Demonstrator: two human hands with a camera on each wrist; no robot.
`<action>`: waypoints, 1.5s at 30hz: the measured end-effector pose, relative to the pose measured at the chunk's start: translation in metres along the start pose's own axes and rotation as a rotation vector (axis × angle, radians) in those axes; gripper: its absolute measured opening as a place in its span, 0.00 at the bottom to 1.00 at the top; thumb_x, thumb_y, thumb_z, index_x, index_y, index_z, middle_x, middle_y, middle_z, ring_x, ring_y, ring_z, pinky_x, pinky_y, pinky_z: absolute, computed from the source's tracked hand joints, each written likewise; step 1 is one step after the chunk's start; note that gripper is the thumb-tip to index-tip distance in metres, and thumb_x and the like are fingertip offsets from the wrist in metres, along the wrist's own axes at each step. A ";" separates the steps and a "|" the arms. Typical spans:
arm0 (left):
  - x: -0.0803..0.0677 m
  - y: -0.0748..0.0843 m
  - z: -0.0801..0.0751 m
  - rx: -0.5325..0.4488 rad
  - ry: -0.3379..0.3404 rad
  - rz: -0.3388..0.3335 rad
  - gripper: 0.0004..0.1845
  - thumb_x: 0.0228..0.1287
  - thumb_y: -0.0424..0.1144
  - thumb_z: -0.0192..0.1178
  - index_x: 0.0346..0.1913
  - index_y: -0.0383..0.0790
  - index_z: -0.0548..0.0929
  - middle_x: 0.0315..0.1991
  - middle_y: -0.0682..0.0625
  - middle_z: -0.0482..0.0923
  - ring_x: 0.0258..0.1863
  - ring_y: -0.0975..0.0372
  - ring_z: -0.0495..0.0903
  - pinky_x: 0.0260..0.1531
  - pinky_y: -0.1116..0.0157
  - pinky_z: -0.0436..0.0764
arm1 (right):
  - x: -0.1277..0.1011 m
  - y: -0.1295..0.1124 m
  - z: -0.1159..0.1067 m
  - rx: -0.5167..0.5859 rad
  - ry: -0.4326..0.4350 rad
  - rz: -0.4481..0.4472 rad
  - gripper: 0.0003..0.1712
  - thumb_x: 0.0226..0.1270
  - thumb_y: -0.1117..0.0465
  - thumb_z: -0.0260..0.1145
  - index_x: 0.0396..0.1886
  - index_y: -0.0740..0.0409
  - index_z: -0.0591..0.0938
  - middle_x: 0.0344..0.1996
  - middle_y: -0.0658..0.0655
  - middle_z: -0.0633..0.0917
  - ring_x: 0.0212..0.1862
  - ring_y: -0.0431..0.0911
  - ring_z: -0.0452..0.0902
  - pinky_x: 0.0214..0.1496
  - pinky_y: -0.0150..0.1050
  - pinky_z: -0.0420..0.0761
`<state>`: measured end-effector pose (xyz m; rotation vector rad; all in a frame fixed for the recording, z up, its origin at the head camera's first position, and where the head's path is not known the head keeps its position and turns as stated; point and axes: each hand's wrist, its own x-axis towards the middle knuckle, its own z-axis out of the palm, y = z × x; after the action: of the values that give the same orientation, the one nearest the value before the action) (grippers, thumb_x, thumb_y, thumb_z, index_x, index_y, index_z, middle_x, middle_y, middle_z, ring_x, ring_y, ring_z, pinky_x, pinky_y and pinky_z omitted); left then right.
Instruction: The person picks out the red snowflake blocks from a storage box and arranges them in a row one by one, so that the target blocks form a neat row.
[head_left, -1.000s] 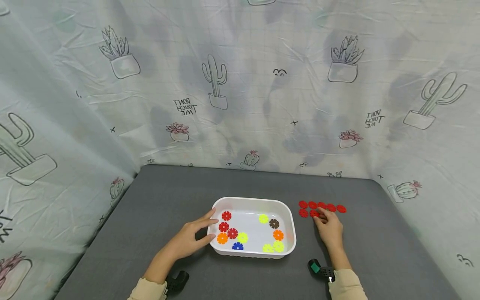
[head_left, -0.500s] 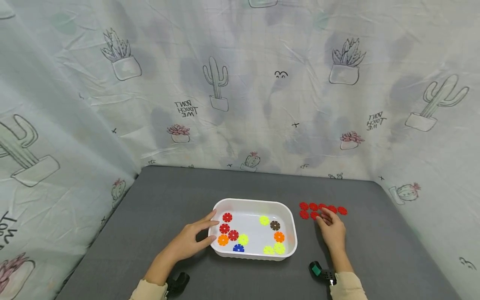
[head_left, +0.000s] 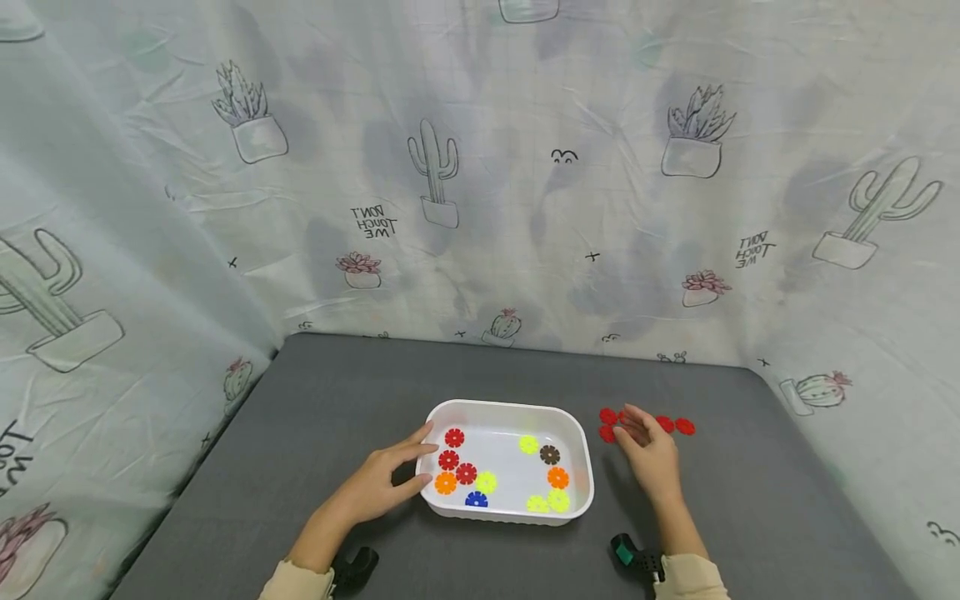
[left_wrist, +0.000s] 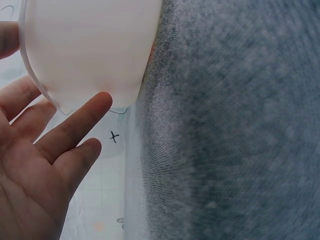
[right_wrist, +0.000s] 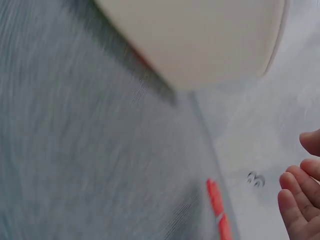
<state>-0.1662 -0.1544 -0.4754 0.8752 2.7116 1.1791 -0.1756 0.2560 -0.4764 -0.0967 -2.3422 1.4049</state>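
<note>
The gray table [head_left: 337, 400] has bare room at 12 o'clock behind the white tray [head_left: 577, 442] and along its left side, up to the cactus-print curtain [head_left: 480, 208]. The tray sits near the front edge, holding red, orange, yellow, brown and blue discs [head_left: 466, 472]. At 3 o'clock from it lies a row of red discs [head_left: 675, 426]. The left hand [head_left: 375, 483] rests straight-fingered against the tray's left wall. The right hand [head_left: 651, 454], fingers relaxed, hovers over the red discs, covering some.

My left hand [head_left: 378, 482] reaches forward from the near left, fingers spread and straight. My right hand [head_left: 649, 448] stretches farther right, palm down, fingers relaxed.
</note>
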 end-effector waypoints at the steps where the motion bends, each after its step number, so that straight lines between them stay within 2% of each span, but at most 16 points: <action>1: 0.000 0.000 0.000 0.002 0.000 -0.003 0.26 0.60 0.54 0.54 0.59 0.47 0.72 0.67 0.56 0.56 0.64 0.60 0.61 0.57 0.50 0.67 | -0.001 -0.004 0.001 -0.001 -0.018 -0.014 0.25 0.56 0.63 0.65 0.54 0.64 0.74 0.48 0.64 0.79 0.49 0.55 0.76 0.45 0.16 0.71; 6: -0.001 -0.001 0.002 0.006 0.007 -0.014 0.25 0.59 0.52 0.55 0.59 0.48 0.72 0.67 0.56 0.56 0.64 0.59 0.61 0.57 0.49 0.67 | -0.005 -0.022 0.004 -0.012 -0.089 -0.074 0.26 0.56 0.61 0.65 0.56 0.62 0.72 0.50 0.61 0.78 0.50 0.53 0.75 0.46 0.15 0.70; 13: 0.000 -0.002 0.002 -0.011 0.016 -0.005 0.26 0.58 0.54 0.56 0.58 0.49 0.73 0.67 0.58 0.56 0.65 0.60 0.60 0.58 0.49 0.65 | -0.015 -0.050 0.017 0.054 -0.204 -0.105 0.27 0.57 0.61 0.65 0.57 0.63 0.71 0.53 0.59 0.77 0.53 0.49 0.73 0.50 0.20 0.71; 22: -0.002 -0.001 0.004 0.001 0.014 -0.007 0.25 0.59 0.54 0.54 0.58 0.48 0.73 0.67 0.57 0.57 0.63 0.60 0.62 0.56 0.51 0.68 | -0.026 -0.072 0.044 0.202 -0.367 -0.110 0.26 0.57 0.59 0.64 0.56 0.61 0.71 0.54 0.59 0.76 0.55 0.51 0.72 0.56 0.38 0.73; 26: -0.002 -0.001 0.005 0.001 0.021 -0.005 0.25 0.59 0.54 0.54 0.58 0.48 0.73 0.67 0.56 0.57 0.63 0.60 0.62 0.56 0.51 0.68 | -0.024 -0.093 0.059 0.204 -0.455 -0.096 0.26 0.58 0.59 0.64 0.56 0.60 0.71 0.54 0.59 0.76 0.56 0.51 0.72 0.57 0.44 0.71; 32: -0.001 0.000 0.004 -0.004 0.008 -0.013 0.25 0.59 0.54 0.54 0.58 0.49 0.73 0.67 0.56 0.56 0.64 0.59 0.62 0.57 0.50 0.67 | -0.023 -0.132 0.080 0.184 -0.546 -0.112 0.25 0.58 0.63 0.63 0.55 0.65 0.71 0.53 0.62 0.76 0.55 0.55 0.71 0.58 0.51 0.70; 40: 0.000 -0.001 0.004 -0.002 0.006 -0.017 0.24 0.60 0.51 0.55 0.58 0.48 0.73 0.67 0.55 0.57 0.63 0.58 0.63 0.56 0.48 0.67 | -0.013 -0.116 0.125 0.081 -0.658 -0.165 0.25 0.58 0.59 0.64 0.55 0.56 0.72 0.52 0.56 0.77 0.54 0.50 0.73 0.57 0.46 0.72; 43: 0.000 -0.002 0.004 -0.004 0.006 -0.015 0.24 0.59 0.50 0.55 0.58 0.48 0.73 0.67 0.54 0.57 0.63 0.58 0.63 0.56 0.48 0.67 | -0.011 -0.114 0.133 0.065 -0.678 -0.157 0.24 0.57 0.62 0.64 0.55 0.60 0.72 0.51 0.59 0.78 0.53 0.53 0.73 0.56 0.49 0.72; 45: 0.000 -0.002 0.003 -0.006 0.009 -0.008 0.24 0.59 0.51 0.55 0.58 0.48 0.73 0.67 0.54 0.57 0.63 0.58 0.63 0.56 0.49 0.67 | -0.013 -0.120 0.132 0.062 -0.697 -0.138 0.23 0.57 0.65 0.63 0.54 0.63 0.72 0.51 0.63 0.77 0.53 0.56 0.73 0.56 0.51 0.72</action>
<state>-0.1663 -0.1539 -0.4787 0.8599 2.7140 1.1921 -0.1956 0.0838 -0.4311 0.6611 -2.7560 1.6197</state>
